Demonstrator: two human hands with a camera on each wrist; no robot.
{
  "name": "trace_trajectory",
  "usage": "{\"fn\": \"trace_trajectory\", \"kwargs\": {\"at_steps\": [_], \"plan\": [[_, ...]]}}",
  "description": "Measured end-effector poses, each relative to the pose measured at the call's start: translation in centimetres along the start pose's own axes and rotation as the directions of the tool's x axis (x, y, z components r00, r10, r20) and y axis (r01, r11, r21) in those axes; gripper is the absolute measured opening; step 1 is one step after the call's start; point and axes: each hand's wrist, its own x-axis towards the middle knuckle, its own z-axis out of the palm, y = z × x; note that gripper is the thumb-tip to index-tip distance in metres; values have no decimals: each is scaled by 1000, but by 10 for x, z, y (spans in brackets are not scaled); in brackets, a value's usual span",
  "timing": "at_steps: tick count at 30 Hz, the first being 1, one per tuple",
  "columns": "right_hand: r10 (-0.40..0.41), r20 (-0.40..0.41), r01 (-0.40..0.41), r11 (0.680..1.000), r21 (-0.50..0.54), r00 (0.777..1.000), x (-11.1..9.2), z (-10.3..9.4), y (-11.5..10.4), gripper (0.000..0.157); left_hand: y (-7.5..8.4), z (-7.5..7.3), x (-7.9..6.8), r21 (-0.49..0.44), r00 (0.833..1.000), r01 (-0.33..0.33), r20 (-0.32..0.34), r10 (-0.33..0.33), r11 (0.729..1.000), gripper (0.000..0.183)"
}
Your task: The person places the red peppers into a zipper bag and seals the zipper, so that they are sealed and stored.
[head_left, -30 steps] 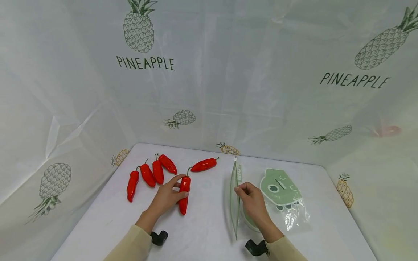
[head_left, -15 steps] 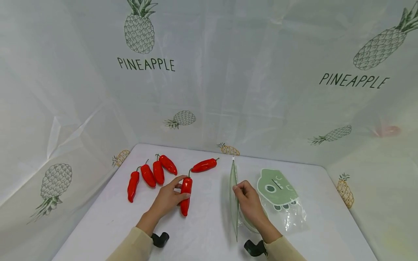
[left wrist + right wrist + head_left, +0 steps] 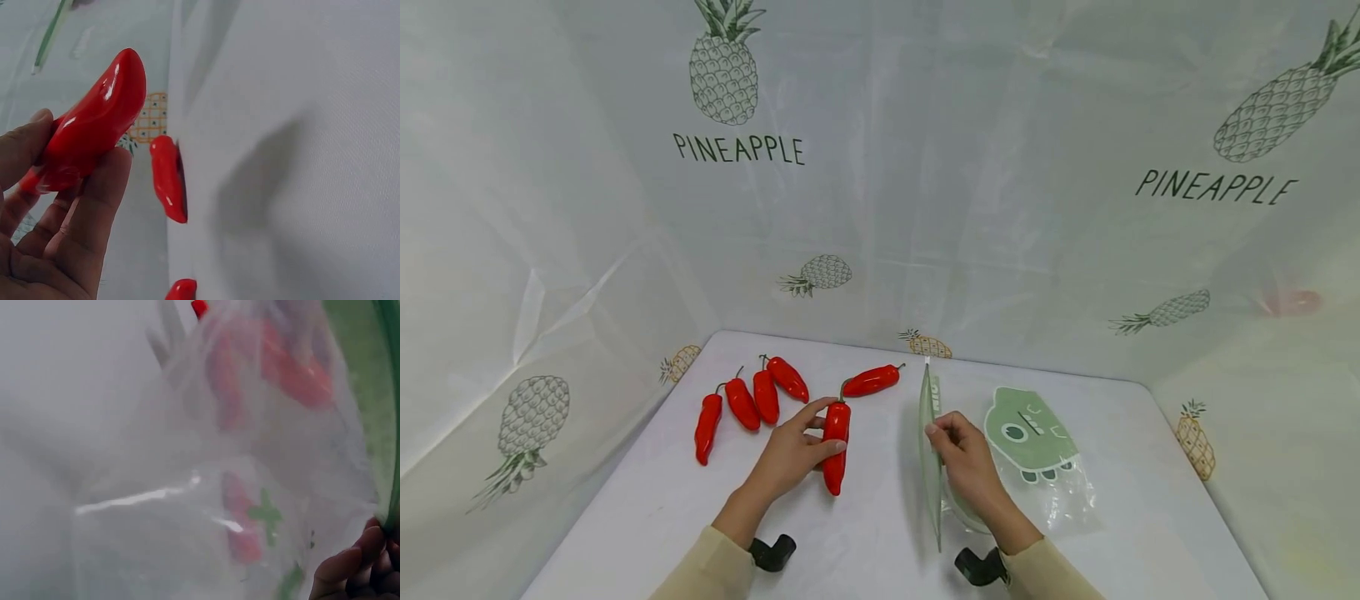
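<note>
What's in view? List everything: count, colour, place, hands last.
Flat table: one, white, centre.
Pineapple-printed sheet: count unclear, white, around table.
Blurred patch: one, red, sheet's right.
Glossy tapered peppers: six, red; four left, one back, one held.
Upright plastic bag: one, green-and-clear, right of centre.
Cartoon-faced flat plastic bag: one, green-and-clear, right.
Curved edge: one, green, left of that bag, partly hidden.
Bent wrist pieces: two, black, one per wrist.
Sleeves: two, beige, bottom.
Left hand: one, bare, fingers holding one pepper.
Right hand: one, bare, fingers pinching the upright plastic bag.
</note>
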Motion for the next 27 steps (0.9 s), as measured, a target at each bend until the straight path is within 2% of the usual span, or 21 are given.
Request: {"fn": "trace_trajectory", "kwargs": {"at_steps": [8, 20, 27], "plan": [[46, 51, -48, 998, 51, 998, -1, 2, -9, 8, 1, 2, -1, -22, 1000, 7, 7, -7, 1000, 74], [5, 42, -6, 1000, 9, 999, -2, 7, -14, 9, 1, 1, -3, -48, 1000, 6, 18, -5, 999, 74], [-4, 38, 5, 1000, -29, 999, 1, 10, -14, 8, 11, 0, -7, -98, 1000, 3, 28, 0, 995, 75]]}}
